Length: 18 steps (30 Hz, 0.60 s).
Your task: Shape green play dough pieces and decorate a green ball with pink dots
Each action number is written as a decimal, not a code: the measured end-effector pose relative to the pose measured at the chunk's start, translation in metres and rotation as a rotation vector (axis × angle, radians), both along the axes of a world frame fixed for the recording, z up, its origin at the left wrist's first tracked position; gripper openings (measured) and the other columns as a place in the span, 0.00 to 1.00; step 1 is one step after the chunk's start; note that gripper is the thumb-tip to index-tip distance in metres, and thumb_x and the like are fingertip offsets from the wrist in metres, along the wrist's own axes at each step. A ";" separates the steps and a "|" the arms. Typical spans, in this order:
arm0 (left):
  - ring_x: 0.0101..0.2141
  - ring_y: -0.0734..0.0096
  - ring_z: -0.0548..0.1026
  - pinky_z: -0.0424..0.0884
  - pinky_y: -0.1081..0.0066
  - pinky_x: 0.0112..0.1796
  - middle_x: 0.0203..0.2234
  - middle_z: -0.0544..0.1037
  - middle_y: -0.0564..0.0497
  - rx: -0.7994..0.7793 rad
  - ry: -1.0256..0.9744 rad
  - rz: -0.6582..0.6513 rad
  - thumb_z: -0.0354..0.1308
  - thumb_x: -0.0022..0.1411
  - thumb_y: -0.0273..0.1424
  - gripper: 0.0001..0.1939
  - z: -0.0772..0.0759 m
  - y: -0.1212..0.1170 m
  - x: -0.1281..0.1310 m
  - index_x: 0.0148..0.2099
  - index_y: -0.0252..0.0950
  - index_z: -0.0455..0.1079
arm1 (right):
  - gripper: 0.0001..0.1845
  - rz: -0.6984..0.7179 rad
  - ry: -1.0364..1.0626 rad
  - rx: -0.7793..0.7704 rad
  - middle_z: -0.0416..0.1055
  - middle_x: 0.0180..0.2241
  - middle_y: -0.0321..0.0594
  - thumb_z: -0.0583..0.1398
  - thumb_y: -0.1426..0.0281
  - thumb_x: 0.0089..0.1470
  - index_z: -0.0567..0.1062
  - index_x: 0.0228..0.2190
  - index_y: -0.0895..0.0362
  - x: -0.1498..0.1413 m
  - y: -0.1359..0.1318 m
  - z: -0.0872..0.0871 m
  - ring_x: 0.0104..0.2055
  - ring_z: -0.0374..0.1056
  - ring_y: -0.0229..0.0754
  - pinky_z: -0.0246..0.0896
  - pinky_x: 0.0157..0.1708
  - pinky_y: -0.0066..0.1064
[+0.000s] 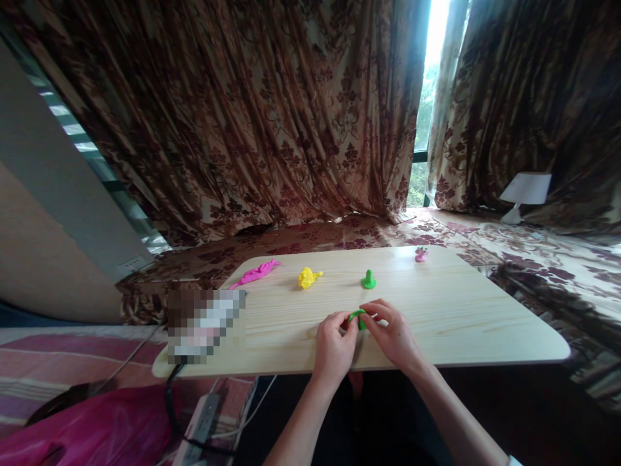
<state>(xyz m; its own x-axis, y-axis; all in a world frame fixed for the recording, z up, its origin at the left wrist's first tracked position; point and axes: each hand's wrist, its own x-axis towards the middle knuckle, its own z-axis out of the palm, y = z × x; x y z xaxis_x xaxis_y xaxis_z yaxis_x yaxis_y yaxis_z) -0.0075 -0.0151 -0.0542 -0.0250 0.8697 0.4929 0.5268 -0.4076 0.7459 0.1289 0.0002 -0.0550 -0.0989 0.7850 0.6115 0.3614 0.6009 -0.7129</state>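
Between the fingertips of both hands is a piece of green modelling clay (358,316), bent into a curve just above the table's near side. My left hand (336,343) pinches it from the left, fingers closed. From the right, my right hand (391,331) pinches the same piece between thumb and fingers. Behind the hands stands a green clay shape (369,280), an upright stub on a wide flat base. To its left sits a lumpy yellow clay piece (306,278) with a small stalk. A long pink clay piece (256,274) lies farther left.
A small pink figure with dark tips (421,254) stands at the far right of the light wooden table (466,310). A blurred-out object (206,327) covers the table's left end. Below hang cables near a power strip (206,414). A white lamp (526,191) stands beyond.
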 end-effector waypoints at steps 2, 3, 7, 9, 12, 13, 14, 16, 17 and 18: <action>0.30 0.71 0.71 0.65 0.70 0.35 0.29 0.75 0.51 -0.004 -0.004 -0.006 0.50 0.59 0.31 0.09 -0.001 0.000 0.000 0.36 0.37 0.71 | 0.07 0.008 0.003 -0.001 0.70 0.32 0.39 0.57 0.71 0.53 0.75 0.34 0.55 0.000 0.000 0.000 0.34 0.67 0.41 0.64 0.33 0.31; 0.30 0.71 0.71 0.65 0.70 0.36 0.29 0.76 0.51 -0.004 -0.005 -0.009 0.50 0.59 0.31 0.09 -0.001 0.000 0.000 0.38 0.38 0.71 | 0.07 0.009 0.005 0.000 0.70 0.32 0.39 0.57 0.71 0.53 0.75 0.33 0.55 0.000 0.000 0.000 0.34 0.67 0.41 0.64 0.34 0.31; 0.32 0.70 0.71 0.65 0.70 0.38 0.30 0.75 0.51 0.014 -0.002 -0.010 0.51 0.57 0.28 0.09 -0.001 0.002 0.001 0.38 0.38 0.71 | 0.07 0.004 0.006 0.005 0.70 0.30 0.39 0.57 0.71 0.53 0.76 0.30 0.55 0.001 -0.001 -0.001 0.34 0.66 0.41 0.62 0.37 0.34; 0.33 0.69 0.70 0.64 0.70 0.38 0.29 0.74 0.51 0.028 0.003 -0.004 0.52 0.56 0.27 0.07 0.000 0.003 0.001 0.35 0.37 0.71 | 0.07 0.008 0.005 0.006 0.70 0.30 0.39 0.57 0.71 0.53 0.76 0.31 0.55 0.001 -0.001 -0.001 0.35 0.66 0.42 0.62 0.37 0.34; 0.32 0.70 0.69 0.64 0.69 0.37 0.28 0.73 0.51 0.044 0.003 0.012 0.52 0.56 0.26 0.07 0.002 0.002 0.001 0.34 0.36 0.71 | 0.08 0.013 0.004 0.003 0.70 0.32 0.40 0.56 0.72 0.54 0.76 0.35 0.54 0.000 0.000 -0.001 0.35 0.66 0.41 0.62 0.36 0.33; 0.32 0.70 0.69 0.64 0.70 0.37 0.28 0.73 0.51 0.046 0.003 0.014 0.52 0.55 0.26 0.07 0.002 0.002 0.001 0.34 0.36 0.71 | 0.09 0.014 0.003 0.002 0.70 0.33 0.40 0.56 0.72 0.54 0.76 0.35 0.54 0.000 0.000 0.000 0.35 0.66 0.41 0.62 0.36 0.33; 0.31 0.70 0.69 0.64 0.70 0.36 0.27 0.72 0.51 0.046 0.003 0.013 0.52 0.55 0.26 0.07 0.002 0.002 0.001 0.34 0.36 0.71 | 0.08 0.014 0.000 0.000 0.70 0.33 0.40 0.57 0.72 0.54 0.76 0.35 0.54 0.000 0.000 0.000 0.35 0.66 0.41 0.62 0.36 0.33; 0.31 0.70 0.69 0.64 0.70 0.36 0.27 0.72 0.52 0.044 0.004 0.007 0.52 0.54 0.26 0.06 0.001 0.002 0.001 0.33 0.37 0.71 | 0.07 0.016 -0.006 -0.004 0.70 0.32 0.39 0.57 0.71 0.53 0.76 0.32 0.55 0.001 0.000 0.001 0.36 0.66 0.41 0.62 0.37 0.33; 0.31 0.70 0.69 0.64 0.70 0.36 0.26 0.72 0.52 0.041 0.002 0.006 0.53 0.54 0.26 0.06 0.001 0.002 0.001 0.33 0.37 0.71 | 0.07 0.017 -0.009 -0.007 0.70 0.31 0.39 0.57 0.71 0.54 0.76 0.31 0.55 0.001 0.000 0.001 0.36 0.66 0.41 0.62 0.38 0.33; 0.31 0.70 0.69 0.64 0.71 0.36 0.27 0.72 0.52 0.037 -0.002 0.009 0.53 0.55 0.27 0.06 0.000 0.002 0.001 0.33 0.37 0.71 | 0.07 0.017 -0.011 -0.012 0.70 0.32 0.39 0.56 0.71 0.54 0.76 0.32 0.55 0.001 -0.001 0.002 0.36 0.66 0.41 0.62 0.39 0.33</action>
